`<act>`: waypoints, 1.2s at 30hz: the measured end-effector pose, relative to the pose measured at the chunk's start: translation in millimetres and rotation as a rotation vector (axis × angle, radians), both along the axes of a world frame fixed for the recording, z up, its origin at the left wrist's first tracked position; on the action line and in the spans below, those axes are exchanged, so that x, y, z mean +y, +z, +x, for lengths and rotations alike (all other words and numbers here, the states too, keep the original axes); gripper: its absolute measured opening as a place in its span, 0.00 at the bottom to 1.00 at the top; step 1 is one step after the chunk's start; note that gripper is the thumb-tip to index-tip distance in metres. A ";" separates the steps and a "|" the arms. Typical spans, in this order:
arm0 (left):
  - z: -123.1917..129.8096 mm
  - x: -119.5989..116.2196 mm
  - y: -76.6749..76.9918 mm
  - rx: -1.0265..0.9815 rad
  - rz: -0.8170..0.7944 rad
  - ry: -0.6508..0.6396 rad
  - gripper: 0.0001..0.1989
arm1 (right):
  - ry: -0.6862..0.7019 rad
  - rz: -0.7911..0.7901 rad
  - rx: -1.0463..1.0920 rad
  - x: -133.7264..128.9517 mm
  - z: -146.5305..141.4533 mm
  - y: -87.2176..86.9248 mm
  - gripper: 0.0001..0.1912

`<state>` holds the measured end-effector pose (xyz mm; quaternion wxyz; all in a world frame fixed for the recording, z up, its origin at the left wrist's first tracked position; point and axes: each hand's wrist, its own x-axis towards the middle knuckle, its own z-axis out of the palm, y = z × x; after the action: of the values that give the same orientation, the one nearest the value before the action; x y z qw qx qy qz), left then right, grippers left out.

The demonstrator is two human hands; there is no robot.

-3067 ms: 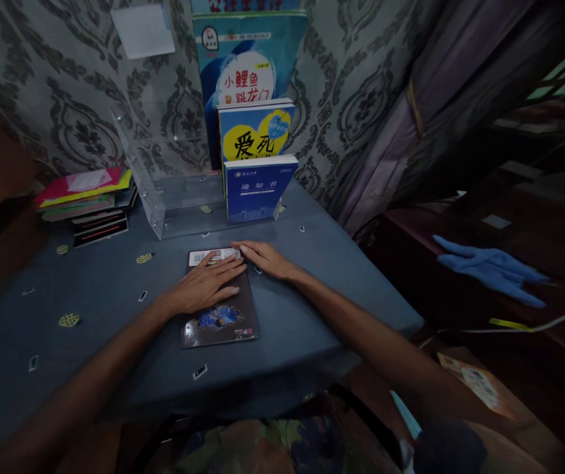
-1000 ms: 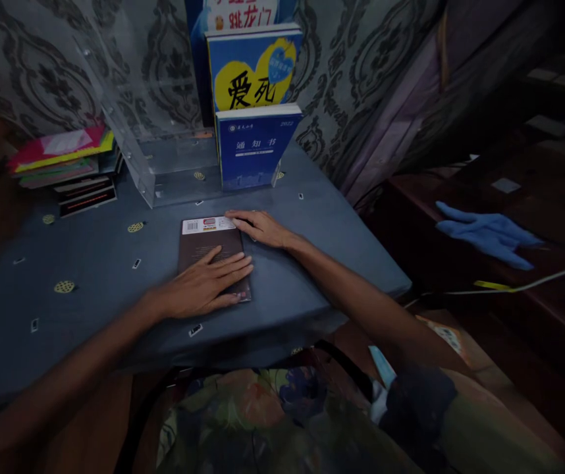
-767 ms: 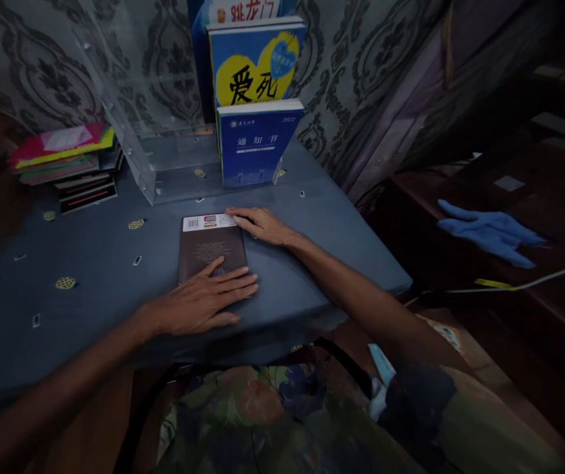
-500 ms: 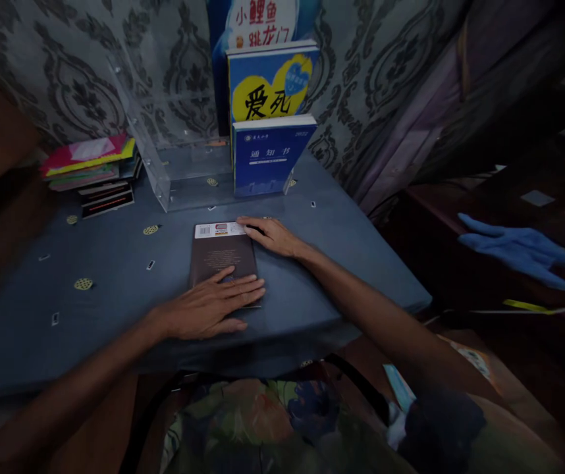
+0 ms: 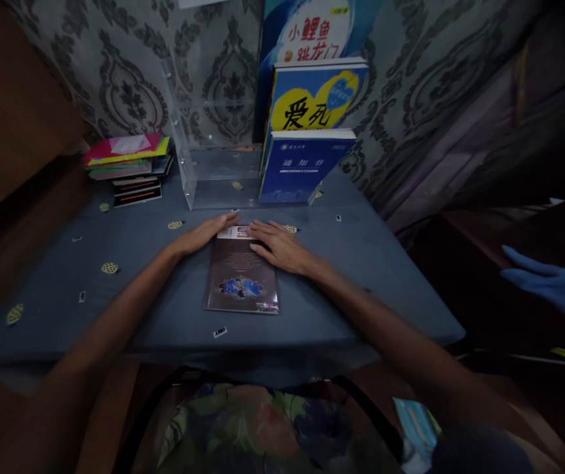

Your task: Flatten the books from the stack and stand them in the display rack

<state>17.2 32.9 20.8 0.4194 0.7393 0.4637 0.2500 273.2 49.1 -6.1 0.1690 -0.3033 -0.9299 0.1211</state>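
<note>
A dark brown book [image 5: 242,270] with a white label strip and a blue picture lies flat on the blue-grey tablecloth. My left hand [image 5: 206,234] rests at its top left corner, fingers stretched out and pointing right. Flat over the top right corner lies my right hand [image 5: 282,247], its fingers extended and apart, partly covering the label. Neither hand grips anything. Behind the hands, a clear acrylic stand [image 5: 223,192] holds a blue booklet [image 5: 307,168], a blue and yellow book [image 5: 282,99] and a taller picture book [image 5: 346,29] on its right side.
A stack of thin booklets [image 5: 129,161] sits at the table's back left. The cloth-covered table [image 5: 154,316] has its front edge near my lap. On a dark surface to the right lies a blue glove [image 5: 554,283]. A patterned curtain hangs behind.
My left hand has moved from the book's lower part up to its top left corner, uncovering the blue picture. My right hand has shifted slightly further onto the book. The camera view has shifted left.
</note>
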 end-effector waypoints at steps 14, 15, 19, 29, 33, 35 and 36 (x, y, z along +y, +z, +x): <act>-4.7 9.3 -11.3 -0.187 -0.091 0.012 0.35 | 0.252 -0.024 -0.012 -54.7 -66.6 1.7 0.26; -4.7 8.8 -10.6 -0.172 -0.080 0.005 0.35 | 0.278 -0.036 -0.018 -61.3 -67.7 2.0 0.26; -4.8 6.5 -7.7 -0.088 -0.012 -0.011 0.37 | 0.397 -0.061 -0.071 -91.3 -72.1 5.5 0.25; -0.4 -3.5 -5.6 0.113 0.107 0.011 0.38 | 0.411 -0.009 -0.102 -136.0 -67.6 0.4 0.28; 2.4 -7.1 -10.0 0.099 0.137 0.020 0.37 | 0.375 -0.030 -0.094 -138.6 -60.0 2.5 0.30; 3.7 -9.0 -12.2 0.113 0.168 0.008 0.36 | 0.333 -0.051 -0.087 -140.5 -53.9 5.7 0.30; 4.4 -9.9 -13.3 0.128 0.189 0.002 0.35 | 0.309 -0.065 -0.085 -141.6 -50.2 7.1 0.31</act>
<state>21.6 23.0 7.5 0.3172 0.7896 0.4645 0.2452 222.9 -92.5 1.0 0.0992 -0.1669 -0.9674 0.1628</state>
